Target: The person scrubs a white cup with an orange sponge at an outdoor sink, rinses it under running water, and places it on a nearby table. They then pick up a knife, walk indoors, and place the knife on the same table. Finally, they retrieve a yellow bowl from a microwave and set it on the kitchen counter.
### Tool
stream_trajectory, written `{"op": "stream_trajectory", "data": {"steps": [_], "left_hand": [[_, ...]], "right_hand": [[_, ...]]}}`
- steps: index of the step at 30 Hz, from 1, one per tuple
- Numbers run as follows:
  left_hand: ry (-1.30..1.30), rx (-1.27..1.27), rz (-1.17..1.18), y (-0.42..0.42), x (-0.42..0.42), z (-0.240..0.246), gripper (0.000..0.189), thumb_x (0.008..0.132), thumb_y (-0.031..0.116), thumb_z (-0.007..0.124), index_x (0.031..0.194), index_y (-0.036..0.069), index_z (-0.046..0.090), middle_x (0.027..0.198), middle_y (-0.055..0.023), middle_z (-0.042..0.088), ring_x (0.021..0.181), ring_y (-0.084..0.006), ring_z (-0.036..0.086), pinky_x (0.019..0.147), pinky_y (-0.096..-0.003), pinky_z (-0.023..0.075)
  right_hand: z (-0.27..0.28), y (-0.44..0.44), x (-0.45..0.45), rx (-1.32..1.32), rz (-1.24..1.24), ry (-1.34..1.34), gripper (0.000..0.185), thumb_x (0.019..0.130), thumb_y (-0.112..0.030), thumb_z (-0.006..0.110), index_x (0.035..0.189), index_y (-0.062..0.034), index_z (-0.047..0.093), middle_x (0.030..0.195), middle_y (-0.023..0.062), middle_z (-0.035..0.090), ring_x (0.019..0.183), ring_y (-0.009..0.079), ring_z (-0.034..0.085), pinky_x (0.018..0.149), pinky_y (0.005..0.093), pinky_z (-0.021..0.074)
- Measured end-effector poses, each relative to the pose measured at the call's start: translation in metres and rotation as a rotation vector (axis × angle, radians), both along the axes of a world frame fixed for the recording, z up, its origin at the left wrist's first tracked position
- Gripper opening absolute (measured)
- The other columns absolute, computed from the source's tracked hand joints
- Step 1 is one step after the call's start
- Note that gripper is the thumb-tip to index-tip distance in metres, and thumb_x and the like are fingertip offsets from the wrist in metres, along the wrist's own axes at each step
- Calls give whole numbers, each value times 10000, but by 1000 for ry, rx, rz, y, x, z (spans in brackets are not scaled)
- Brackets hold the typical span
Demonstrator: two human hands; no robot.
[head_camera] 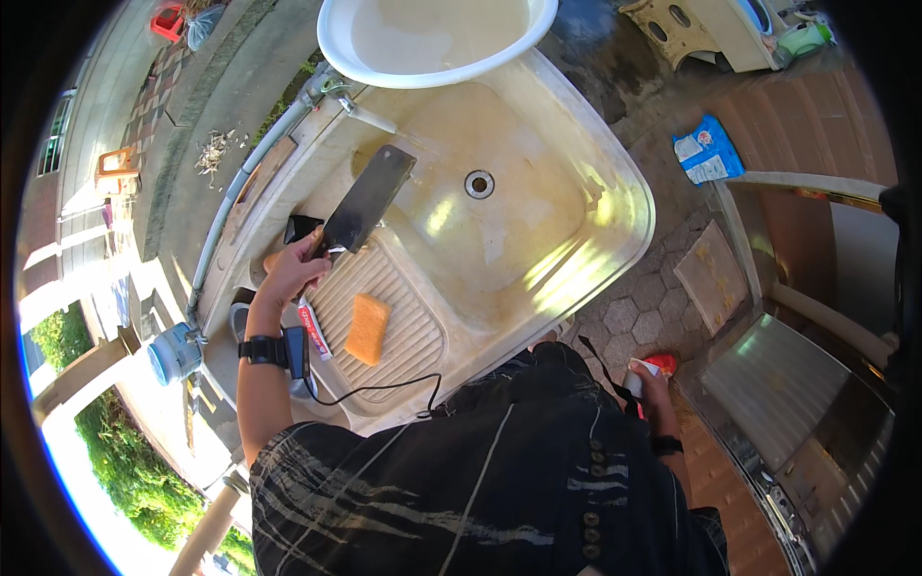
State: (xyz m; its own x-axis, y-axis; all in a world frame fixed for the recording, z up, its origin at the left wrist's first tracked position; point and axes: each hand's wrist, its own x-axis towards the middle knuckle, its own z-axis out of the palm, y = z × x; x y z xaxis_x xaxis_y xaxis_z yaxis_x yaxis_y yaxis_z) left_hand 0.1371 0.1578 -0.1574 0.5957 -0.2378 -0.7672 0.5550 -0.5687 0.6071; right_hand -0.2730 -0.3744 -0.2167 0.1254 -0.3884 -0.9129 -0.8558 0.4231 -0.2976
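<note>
My left hand [295, 266] grips the handle of a broad-bladed cleaver [371, 194] at the left side of a stone-like sink [518, 230]. The dark blade points away from me, over the edge between the ribbed drainboard [425, 317] and the bowl. Below that hand, an orange sponge [368, 329] and a red and white tube [314, 330] lie on the drainboard. Down at my right side, my right hand [654, 394] is closed around a small whitish object [637, 378], mostly hidden by the fingers; I cannot tell what it is.
A white basin [439, 43] of cloudy water rests across the sink's far edge. The tap [349, 104] points into the bowl, near the drain [479, 185]. A cable [374, 387] runs from my left wrist device. A blue packet [709, 151] and metal-topped counter [774, 389] stand right.
</note>
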Motion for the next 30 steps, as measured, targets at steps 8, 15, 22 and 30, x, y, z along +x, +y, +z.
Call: {"op": "stream_trajectory", "data": {"steps": [8,15,22,30], "left_hand": [[-1172,527,-779,-25,18,44,121,722,82,677,786,45,581,1298,-82,495,1005,-300,556,854,-397,438],[-1086,500,-959,-100,124,54,47,739,69,634,740,50,591,1446,-47,347,910,-290,613,748,-423,489],[-906,601,-1077,-116,158,36,49,686,2,601,718,30,577,1448,-84,345,803,-312,630,700,-433,494],[-984,712,-1200,-116,149,39,27,739,-4,581,723,0,602,1332,-102,483,827,-336,632,713,-434,509]], "right_hand": [[-13,-9,-2,39,47,-14,491,708,-358,758,1060,-68,577,831,32,570,677,163,567,590,343,516],[2,-8,9,-5,2,-110,421,750,-323,731,1035,-51,583,797,20,567,664,140,559,556,311,496],[5,6,-14,-17,-69,-79,379,761,-327,720,1006,-84,563,796,10,555,660,140,559,546,318,513],[-6,-14,-53,-64,-208,-106,456,737,-361,743,1034,-67,561,864,43,586,699,165,583,576,337,527]]}}
